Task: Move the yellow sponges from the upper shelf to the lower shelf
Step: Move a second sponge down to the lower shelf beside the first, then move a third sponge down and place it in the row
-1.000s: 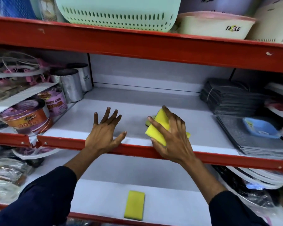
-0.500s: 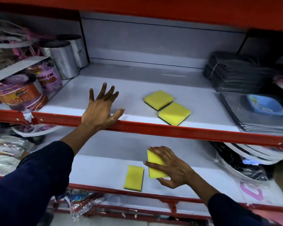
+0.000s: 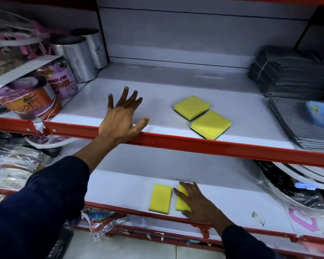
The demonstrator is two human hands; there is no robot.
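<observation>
Two yellow sponges with dark undersides lie on the upper shelf [image 3: 157,101]: one [image 3: 191,107] further back, the other [image 3: 211,124] near the red front rail. On the lower shelf [image 3: 120,187] a yellow sponge [image 3: 160,198] lies flat. Right beside it a second one [image 3: 181,201] sits under my right hand [image 3: 196,202], whose fingers lie flat across it. My left hand [image 3: 123,118] rests open on the upper shelf's front edge, fingers spread, holding nothing.
Metal cylinders [image 3: 82,57] and printed tubs [image 3: 28,101] crowd the upper shelf's left side. Dark folded cloths [image 3: 288,71] and grey mats [image 3: 307,128] fill its right. Plastic-wrapped goods [image 3: 13,169] sit lower left, wrapped plates [image 3: 297,184] lower right. A red rail [image 3: 213,146] fronts the upper shelf.
My right hand carried a yellow sponge from the upper shelf down to the lower shelf and laid it flat beside the one there. My left hand stayed on the upper rail.
</observation>
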